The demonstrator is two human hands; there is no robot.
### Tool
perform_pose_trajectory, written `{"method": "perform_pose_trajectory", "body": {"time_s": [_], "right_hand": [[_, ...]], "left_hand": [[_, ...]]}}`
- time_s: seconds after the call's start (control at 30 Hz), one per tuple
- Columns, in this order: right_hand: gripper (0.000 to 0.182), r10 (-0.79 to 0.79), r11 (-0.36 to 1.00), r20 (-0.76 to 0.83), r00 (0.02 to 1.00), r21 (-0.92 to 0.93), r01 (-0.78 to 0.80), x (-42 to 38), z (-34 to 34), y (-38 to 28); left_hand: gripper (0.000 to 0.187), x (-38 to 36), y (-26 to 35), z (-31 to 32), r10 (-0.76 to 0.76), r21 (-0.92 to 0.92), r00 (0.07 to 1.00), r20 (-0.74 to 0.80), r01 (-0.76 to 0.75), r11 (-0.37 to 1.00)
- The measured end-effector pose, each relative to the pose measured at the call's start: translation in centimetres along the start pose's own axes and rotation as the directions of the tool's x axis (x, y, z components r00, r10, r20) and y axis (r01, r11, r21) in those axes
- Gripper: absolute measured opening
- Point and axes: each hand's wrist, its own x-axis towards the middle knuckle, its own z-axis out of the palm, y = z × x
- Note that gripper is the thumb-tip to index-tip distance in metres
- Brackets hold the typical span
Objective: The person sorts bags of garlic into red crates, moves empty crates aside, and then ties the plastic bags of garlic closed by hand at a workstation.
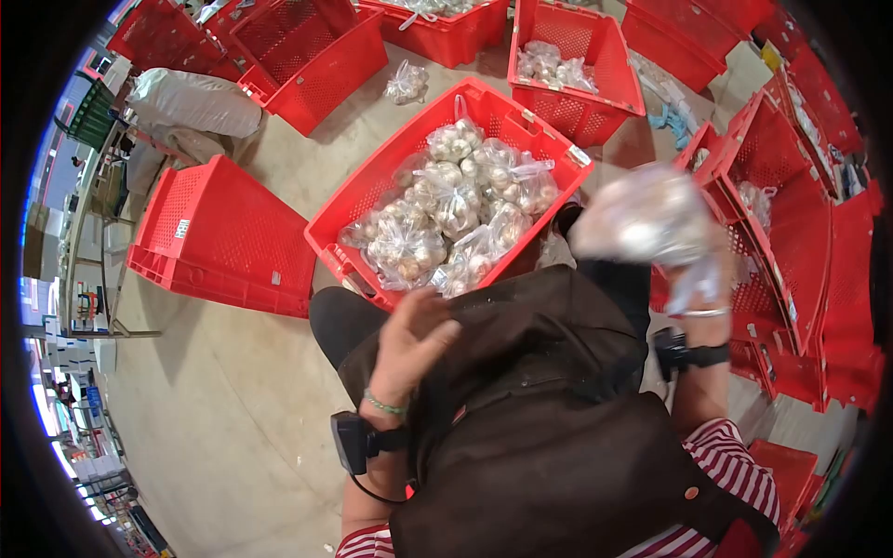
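A red crate (pixel 324 226) in front of my knees holds several clear plastic bags of whitish round pieces (pixel 453 200). My left hand (pixel 414 342) hangs near the crate's front edge, fingers apart and nothing in it. Raised to the right of the crate, my right hand (pixel 712 265) grips a similar bag (pixel 646 216), which is blurred by motion. The bag covers most of that hand's fingers.
An overturned-looking red crate (pixel 223 232) lies at the left. Behind are another red crate (pixel 312 65), a crate with bags (pixel 577 107) and a single bag (pixel 407 82) on the floor. Stacked red crates (pixel 791 214) stand at the right.
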Motion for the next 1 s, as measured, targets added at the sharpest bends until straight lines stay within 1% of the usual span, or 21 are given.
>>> {"method": "perform_pose_trajectory", "body": {"time_s": [0.03, 0.07, 0.1, 0.13, 0.17, 0.23, 0.3, 0.33, 0.37, 0.43, 0.5, 0.53, 0.57, 0.6, 0.63, 0.67, 0.7, 0.77, 0.87, 0.93, 1.0], "right_hand": [[0.039, -0.109, 0.992, 0.081, 0.991, 0.077, 0.102, 1.3, -0.7, -3.8], [0.039, -0.09, 0.992, 0.17, 0.981, 0.103, 0.073, 4.3, -5.1, -8.4], [0.041, -0.322, 0.941, -0.007, 0.947, 0.103, 0.321, 3.5, -2.7, -10.6], [0.042, -0.549, 0.823, 0.028, 0.835, -0.156, 0.546, 5.0, -5.7, -12.7], [0.041, -0.392, 0.92, 0.037, 0.919, 0.028, 0.391, 6.0, -7.2, -16.4], [0.039, -0.453, 0.875, -0.052, 0.89, 0.164, 0.455, 8.0, -6.6, -17.7], [0.04, -0.607, 0.788, -0.195, 0.771, -0.015, 0.616, 9.4, -6.0, -16.3], [0.041, -0.492, 0.862, -0.3, 0.817, -0.04, 0.505, 9.9, -5.2, -15.0], [0.043, -0.53, 0.848, -0.111, 0.841, -0.094, 0.522, 10.1, -4.4, -12.8], [0.042, -0.401, 0.87, 0.075, 0.913, -0.28, 0.405, 13.6, -3.8, -6.8], [0.042, -0.255, 0.764, 0.181, 0.95, -0.564, 0.312, 11.2, 6.4, 0.9], [0.05, -0.098, 0.66, 0.353, 0.93, -0.677, 0.326, 11.7, 8.5, 4.6], [0.043, 0.09, 0.687, 0.334, 0.938, -0.702, 0.185, 12.0, 10.9, 8.9], [0.05, 0.258, 0.688, 0.454, 0.853, -0.706, 0.168, 13.4, 10.7, 14.3], [0.06, 0.351, 0.497, 0.532, 0.771, -0.803, 0.328, 16.3, 9.0, 20.8], [0.067, 0.475, 0.368, 0.531, 0.702, -0.844, 0.39, 15.0, 12.5, 22.6], [0.067, 0.459, 0.353, 0.595, 0.66, -0.804, 0.479, 15.7, 12.6, 27.0], [0.065, 0.508, 0.132, 0.608, 0.61, -0.755, 0.643, 16.7, 14.6, 33.1], [0.061, 0.43, 0.114, 0.685, 0.589, -0.688, 0.717, 18.2, 15.5, 39.8], [0.059, 0.459, -0.095, 0.5, 0.734, -0.794, 0.601, 17.4, 16.8, 41.1], [0.055, 0.463, -0.178, 0.494, 0.736, -0.761, 0.623, 15.7, 18.3, 39.9]], "left_hand": [[0.046, 0.8, -1.3, -2.2, 0.108, 0.237, 0.989, -0.101, -0.082, 0.968], [0.04, 1.5, -2.5, -4.5, 0.213, 0.38, 0.948, -0.238, -0.111, 0.918], [0.035, 1.8, -3.2, -6.4, 0.327, 0.517, 0.876, -0.355, -0.108, 0.849], [0.036, 1.7, -2.8, -7.6, 0.413, 0.666, 0.827, -0.382, -0.064, 0.744], [0.036, 1.7, -2.3, -8.7, 0.5, 0.788, 0.773, -0.392, 0.001, 0.616], [0.031, 2.1, -3.2, -10.3, 0.508, 0.787, 0.749, -0.425, 0.028, 0.617], [0.023, 2.7, -3.9, -11.1, 0.543, 0.798, 0.736, -0.404, -0.006, 0.602], [0.017, 3.2, -4.0, -10.7, 0.534, 0.782, 0.719, -0.445, 0.02, 0.623], [0.017, 3.6, -4.0, -10.4, 0.532, 0.776, 0.714, -0.456, 0.025, 0.631], [0.016, 4.3, -4.1, -10.0, 0.562, 0.865, 0.689, -0.457, 0.199, 0.46], [0.015, 5.1, -4.3, -9.7, 0.535, 0.872, 0.705, -0.466, 0.264, 0.412], [0.015, 5.4, -3.9, -9.5, 0.501, 0.874, 0.722, -0.477, 0.329, 0.357], [0.014, 5.7, -3.7, -9.4, 0.466, 0.871, 0.737, -0.49, 0.391, 0.297], [0.014, 6.1, -3.9, -9.5, 0.448, 0.863, 0.739, -0.503, 0.408, 0.297], [0.014, 6.3, -3.8, -9.6, 0.439, 0.856, 0.736, -0.515, 0.421, 0.299], [0.014, 6.5, -3.5, -9.7, 0.423, 0.85, 0.739, -0.525, 0.435, 0.297], [0.014, 6.7, -3.3, -9.9, 0.409, 0.844, 0.739, -0.536, 0.449, 0.294], [0.014, 7.0, -3.2, -10.6, 0.423, 0.842, 0.728, -0.54, 0.458, 0.285], [0.015, 7.1, -2.7, -11.1, 0.413, 0.822, 0.711, -0.569, 0.49, 0.291], [0.015, 7.0, -2.6, -11.6, 0.408, 0.812, 0.702, -0.583, 0.51, 0.283], [0.015, 6.9, -2.5, -12.0, 0.412, 0.798, 0.684, -0.602, 0.531, 0.286]]}}
